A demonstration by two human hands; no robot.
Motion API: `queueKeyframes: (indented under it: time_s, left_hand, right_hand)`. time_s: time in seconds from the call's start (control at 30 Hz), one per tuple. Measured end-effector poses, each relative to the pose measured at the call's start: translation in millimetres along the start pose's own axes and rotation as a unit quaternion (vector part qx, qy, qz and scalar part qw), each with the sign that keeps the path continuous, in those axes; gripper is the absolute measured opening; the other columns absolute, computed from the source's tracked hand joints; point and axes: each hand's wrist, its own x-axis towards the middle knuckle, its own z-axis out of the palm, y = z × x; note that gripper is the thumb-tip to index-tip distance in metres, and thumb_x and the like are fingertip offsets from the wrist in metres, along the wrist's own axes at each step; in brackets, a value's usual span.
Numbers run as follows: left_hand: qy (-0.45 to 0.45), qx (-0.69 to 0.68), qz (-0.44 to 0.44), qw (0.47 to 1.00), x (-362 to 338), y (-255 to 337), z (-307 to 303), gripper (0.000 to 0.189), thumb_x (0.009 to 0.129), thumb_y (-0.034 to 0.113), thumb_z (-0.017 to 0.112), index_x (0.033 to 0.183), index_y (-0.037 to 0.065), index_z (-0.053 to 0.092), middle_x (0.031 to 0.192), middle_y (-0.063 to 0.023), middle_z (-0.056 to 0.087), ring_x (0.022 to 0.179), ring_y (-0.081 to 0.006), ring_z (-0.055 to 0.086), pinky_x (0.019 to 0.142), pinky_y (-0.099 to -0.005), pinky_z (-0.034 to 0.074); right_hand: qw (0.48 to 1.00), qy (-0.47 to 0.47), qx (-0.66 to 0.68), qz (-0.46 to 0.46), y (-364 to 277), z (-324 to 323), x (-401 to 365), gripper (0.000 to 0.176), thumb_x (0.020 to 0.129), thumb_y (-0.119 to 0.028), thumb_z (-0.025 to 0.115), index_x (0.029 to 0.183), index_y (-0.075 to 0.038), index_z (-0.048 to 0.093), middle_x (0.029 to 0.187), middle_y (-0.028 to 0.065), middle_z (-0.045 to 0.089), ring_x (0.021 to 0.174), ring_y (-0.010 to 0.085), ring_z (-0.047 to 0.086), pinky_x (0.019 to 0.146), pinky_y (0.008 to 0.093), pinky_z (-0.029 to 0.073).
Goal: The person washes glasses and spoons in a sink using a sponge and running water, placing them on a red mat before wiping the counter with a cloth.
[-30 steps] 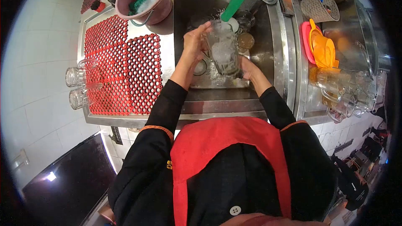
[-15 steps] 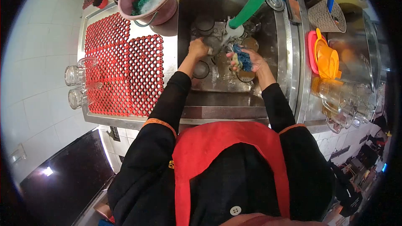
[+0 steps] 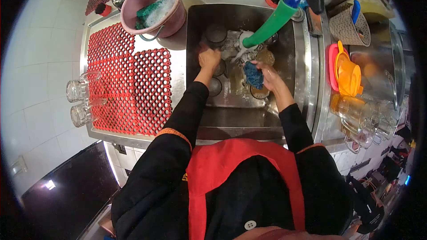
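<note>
My left hand (image 3: 209, 58) is over the left part of the metal sink (image 3: 240, 118), its fingers bent and smeared by motion. A dark-looking glass (image 3: 216, 34) lies just beyond it, and another glass (image 3: 220, 67) is close beside it, partly hidden. Nearer me stands one more glass (image 3: 214, 87). Bunched in my right hand (image 3: 269, 76) is a blue scrubbing cloth (image 3: 253, 75), held over the sink's right part. Below that hand is a glass with brownish liquid (image 3: 259, 92); a similar glass (image 3: 265, 57) stands behind it. Water runs from a green hose (image 3: 271, 24) between my hands.
Left of the sink are red perforated mats (image 3: 133, 80), with glass mugs (image 3: 78, 91) lying at their outer edge. A pink bucket (image 3: 175, 18) holds suds and a green scrubber. On the right are an orange container (image 3: 349, 78), a woven basket (image 3: 349, 29) and several glass mugs (image 3: 356, 111).
My left hand has come away from the glass it held, which now sits lower beside it. My right hand has turned, still gripping the blue cloth. The whole view has shifted slightly.
</note>
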Motion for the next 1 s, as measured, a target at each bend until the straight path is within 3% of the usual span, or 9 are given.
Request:
queueKeyframes:
  time_s: [0.07, 0.1, 0.2, 0.33, 0.43, 0.63, 0.7, 0.8, 1.0]
  left_hand:
    - [0.473, -0.080, 0.089, 0.873, 41, 5, 25, 0.040, 0.075, 0.030, 0.054, 0.096, -0.004, 0.057, 0.101, -0.0244, 0.054, 0.095, -0.0372, 0.052, 0.083, -0.0377, 0.041]
    - [0.474, -0.084, 0.089, 0.872, 54, 5, 22, 0.040, 0.075, 0.030, 0.054, 0.096, -0.004, 0.057, 0.101, -0.0244, 0.054, 0.095, -0.0372, 0.052, 0.083, -0.0377, 0.041]
    - [0.076, -0.094, 0.027, 0.992, 108, -16, 17, 0.045, 0.075, 0.036, 0.052, 0.091, -0.005, 0.059, 0.092, -0.0233, 0.058, 0.090, -0.0377, 0.055, 0.083, -0.0415, 0.040]
    - [0.138, 0.169, 0.220, 0.951, 125, -10, 38, 0.038, 0.074, 0.031, 0.054, 0.092, -0.002, 0.060, 0.092, -0.0213, 0.059, 0.092, -0.0367, 0.054, 0.081, -0.0395, 0.042]
    - [0.091, -0.138, -0.028, 0.986, 50, 23, -30, 0.032, 0.071, 0.026, 0.058, 0.093, 0.003, 0.061, 0.093, -0.0193, 0.059, 0.094, -0.0347, 0.054, 0.079, -0.0362, 0.044]
    - [0.166, -0.085, 0.252, 0.950, -35, 36, -100, 0.034, 0.065, 0.025, 0.063, 0.092, 0.004, 0.063, 0.087, -0.0188, 0.060, 0.080, -0.0322, 0.058, 0.071, -0.0349, 0.046]
    - [-0.079, -0.016, 0.286, 0.955, -68, 54, -134, 0.037, 0.063, 0.026, 0.064, 0.094, 0.005, 0.062, 0.086, -0.0181, 0.060, 0.081, -0.0311, 0.057, 0.070, -0.0363, 0.046]
    - [-0.121, 0.078, 0.446, 0.883, -78, 67, -134, 0.039, 0.062, 0.029, 0.064, 0.093, 0.005, 0.062, 0.084, -0.0168, 0.060, 0.079, -0.0300, 0.058, 0.069, -0.0363, 0.047]
    - [0.106, 0.252, 0.580, 0.767, -93, 91, -41, 0.020, 0.066, 0.021, 0.063, 0.080, 0.007, 0.063, 0.085, -0.0103, 0.061, 0.078, -0.0206, 0.060, 0.062, -0.0331, 0.048]
  right_hand:
    - [0.999, -0.006, -0.048, 0.002, -1, 0, -1, 0.029, 0.079, -0.015, 0.050, 0.106, -0.002, 0.046, 0.096, 0.0084, 0.055, 0.084, 0.0170, 0.055, 0.070, 0.0291, 0.048]
    - [0.996, -0.011, -0.093, 0.007, -1, -2, -1, 0.026, 0.079, -0.013, 0.051, 0.103, -0.005, 0.048, 0.097, 0.0076, 0.053, 0.085, 0.0156, 0.054, 0.070, 0.0265, 0.047]
    - [0.984, -0.002, -0.155, -0.085, 1, -2, -3, 0.027, 0.078, -0.005, 0.049, 0.105, -0.004, 0.047, 0.097, 0.0076, 0.053, 0.084, 0.0154, 0.055, 0.069, 0.0273, 0.048]
    - [0.995, 0.039, -0.061, -0.066, -11, 6, -16, 0.032, 0.076, -0.011, 0.058, 0.105, 0.000, 0.049, 0.093, 0.0101, 0.055, 0.082, 0.0155, 0.056, 0.068, 0.0246, 0.048]
    - [0.992, -0.088, 0.056, -0.071, -20, -7, -14, 0.038, 0.073, -0.019, 0.062, 0.103, 0.002, 0.050, 0.090, 0.0108, 0.057, 0.079, 0.0176, 0.058, 0.068, 0.0267, 0.050]
    - [0.984, -0.065, 0.153, -0.058, -49, 16, -40, 0.047, 0.070, -0.030, 0.049, 0.106, 0.000, 0.049, 0.094, 0.0146, 0.056, 0.082, 0.0276, 0.056, 0.062, 0.0496, 0.050]
    - [0.970, -0.179, 0.134, -0.092, -56, 17, -48, 0.048, 0.068, -0.029, 0.050, 0.106, 0.000, 0.049, 0.093, 0.0143, 0.056, 0.079, 0.0281, 0.056, 0.064, 0.0487, 0.050]
    - [0.986, -0.074, 0.047, -0.144, -58, 12, -56, 0.034, 0.070, -0.018, 0.048, 0.099, 0.000, 0.050, 0.089, 0.0131, 0.055, 0.077, 0.0230, 0.057, 0.065, 0.0368, 0.051]
    - [0.956, 0.131, -0.183, -0.190, -45, 4, -66, 0.028, 0.068, -0.003, 0.056, 0.096, 0.000, 0.053, 0.084, 0.0063, 0.057, 0.074, 0.0134, 0.056, 0.063, 0.0239, 0.046]
